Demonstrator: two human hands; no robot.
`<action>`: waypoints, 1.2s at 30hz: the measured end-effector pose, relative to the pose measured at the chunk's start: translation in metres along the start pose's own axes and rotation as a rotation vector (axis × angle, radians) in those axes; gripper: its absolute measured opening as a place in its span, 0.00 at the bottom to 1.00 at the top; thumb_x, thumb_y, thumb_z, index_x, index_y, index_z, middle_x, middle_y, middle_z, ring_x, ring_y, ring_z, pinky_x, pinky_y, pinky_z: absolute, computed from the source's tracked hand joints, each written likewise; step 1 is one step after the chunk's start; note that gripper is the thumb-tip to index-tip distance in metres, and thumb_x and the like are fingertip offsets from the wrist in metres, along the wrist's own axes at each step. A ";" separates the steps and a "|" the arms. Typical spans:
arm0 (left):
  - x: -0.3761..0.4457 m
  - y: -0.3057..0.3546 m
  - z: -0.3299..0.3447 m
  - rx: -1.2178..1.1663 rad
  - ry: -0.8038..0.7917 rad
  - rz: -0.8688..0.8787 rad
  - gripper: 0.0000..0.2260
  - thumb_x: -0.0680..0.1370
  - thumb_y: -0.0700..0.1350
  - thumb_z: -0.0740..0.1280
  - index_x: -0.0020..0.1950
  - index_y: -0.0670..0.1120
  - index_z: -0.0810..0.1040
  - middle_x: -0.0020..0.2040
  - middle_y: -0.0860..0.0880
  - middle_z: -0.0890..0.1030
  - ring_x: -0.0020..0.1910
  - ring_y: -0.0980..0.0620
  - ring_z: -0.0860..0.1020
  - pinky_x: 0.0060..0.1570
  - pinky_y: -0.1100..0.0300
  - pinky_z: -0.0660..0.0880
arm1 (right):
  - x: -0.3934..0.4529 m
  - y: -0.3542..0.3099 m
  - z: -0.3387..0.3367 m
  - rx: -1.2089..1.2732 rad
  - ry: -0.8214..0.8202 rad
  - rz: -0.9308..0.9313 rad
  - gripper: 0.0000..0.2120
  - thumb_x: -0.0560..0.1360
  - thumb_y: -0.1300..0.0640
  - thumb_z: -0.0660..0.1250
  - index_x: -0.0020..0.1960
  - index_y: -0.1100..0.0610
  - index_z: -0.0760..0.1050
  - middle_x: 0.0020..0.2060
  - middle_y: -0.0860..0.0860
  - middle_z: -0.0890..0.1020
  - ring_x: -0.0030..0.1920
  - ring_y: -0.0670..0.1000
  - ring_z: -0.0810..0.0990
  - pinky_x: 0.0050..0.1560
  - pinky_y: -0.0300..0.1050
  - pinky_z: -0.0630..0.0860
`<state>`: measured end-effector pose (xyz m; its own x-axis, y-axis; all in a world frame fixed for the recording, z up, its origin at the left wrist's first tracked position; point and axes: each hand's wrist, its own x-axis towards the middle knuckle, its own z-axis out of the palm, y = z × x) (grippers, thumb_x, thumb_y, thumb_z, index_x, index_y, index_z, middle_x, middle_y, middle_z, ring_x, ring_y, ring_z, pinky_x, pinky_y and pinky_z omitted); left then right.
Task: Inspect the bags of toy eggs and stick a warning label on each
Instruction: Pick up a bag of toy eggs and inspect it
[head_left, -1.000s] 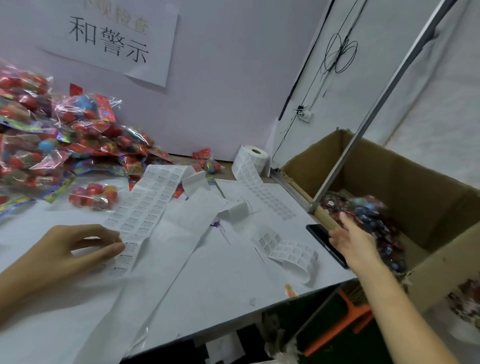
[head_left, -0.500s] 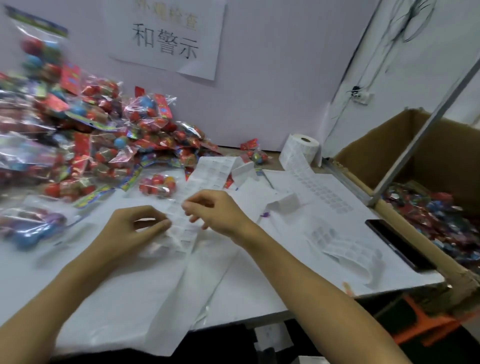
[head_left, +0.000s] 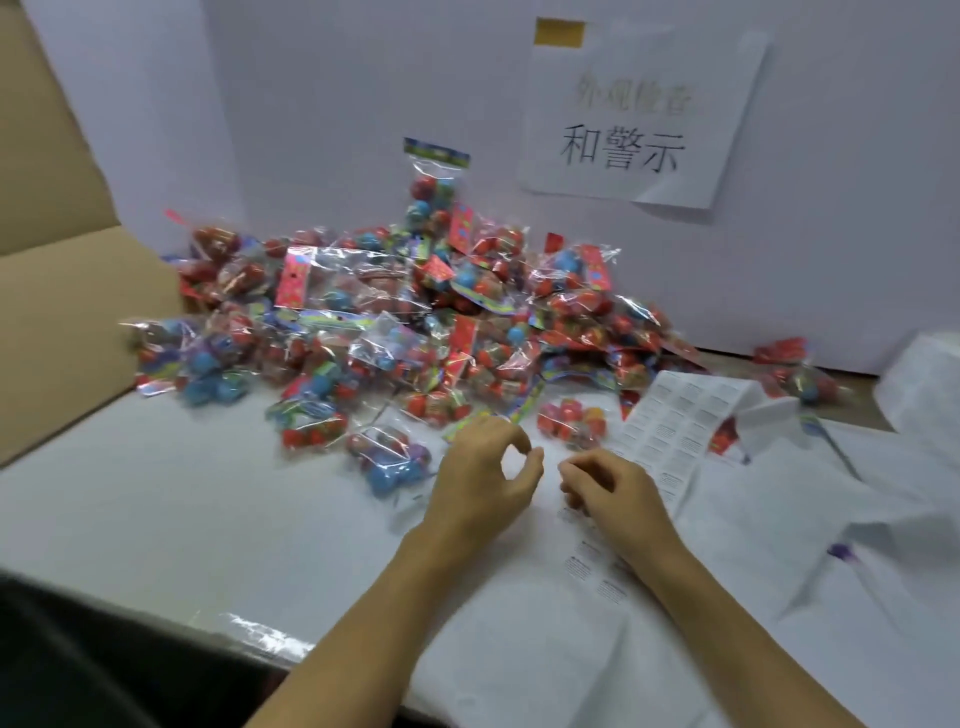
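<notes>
A big pile of clear bags of toy eggs (head_left: 415, 312) in red and blue lies against the back wall. One bag with blue eggs (head_left: 389, 460) sits just left of my left hand (head_left: 483, 480). A small bag of red eggs (head_left: 571, 423) lies just beyond both hands. The white strip of warning labels (head_left: 675, 431) runs from the right down under my right hand (head_left: 608, 491). That hand's curled fingertips pinch at the strip's left edge. My left hand hovers beside it, thumb and forefinger curved into a ring, with nothing visible between them.
White backing paper (head_left: 779, 545) covers the right half of the table. A cardboard flap (head_left: 67, 291) stands at the left. A paper sign with black characters (head_left: 634, 119) hangs on the wall. Another bag (head_left: 800, 374) lies at the far right.
The view has swung left, away from the cardboard box. My right hand came back from the box to the label strip. My left hand lifted off the strip and shifted slightly left.
</notes>
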<state>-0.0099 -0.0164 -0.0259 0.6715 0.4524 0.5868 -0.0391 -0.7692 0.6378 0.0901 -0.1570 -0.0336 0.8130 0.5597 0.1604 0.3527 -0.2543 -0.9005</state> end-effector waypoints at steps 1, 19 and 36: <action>0.003 -0.003 -0.005 0.066 0.080 -0.019 0.07 0.75 0.40 0.76 0.40 0.40 0.80 0.40 0.45 0.81 0.45 0.45 0.76 0.49 0.52 0.71 | 0.000 0.000 0.000 -0.003 -0.005 -0.007 0.06 0.78 0.57 0.70 0.43 0.51 0.83 0.36 0.46 0.85 0.34 0.43 0.83 0.38 0.32 0.76; 0.008 -0.021 -0.019 0.186 0.073 -0.229 0.09 0.72 0.34 0.70 0.51 0.41 0.81 0.60 0.49 0.74 0.66 0.48 0.67 0.57 0.62 0.69 | -0.009 -0.005 -0.002 0.099 0.025 0.007 0.03 0.77 0.58 0.72 0.45 0.51 0.83 0.37 0.49 0.85 0.39 0.49 0.84 0.43 0.42 0.80; 0.006 0.015 -0.012 -0.604 -0.112 -0.334 0.22 0.73 0.46 0.60 0.64 0.50 0.83 0.81 0.60 0.56 0.77 0.59 0.62 0.70 0.52 0.74 | -0.021 -0.010 0.006 0.031 -0.142 -0.186 0.40 0.66 0.44 0.82 0.72 0.38 0.67 0.53 0.38 0.84 0.55 0.41 0.81 0.44 0.34 0.76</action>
<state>-0.0155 -0.0195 -0.0068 0.7904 0.5466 0.2766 -0.1999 -0.1967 0.9599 0.0670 -0.1614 -0.0302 0.6614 0.7005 0.2680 0.4741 -0.1135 -0.8731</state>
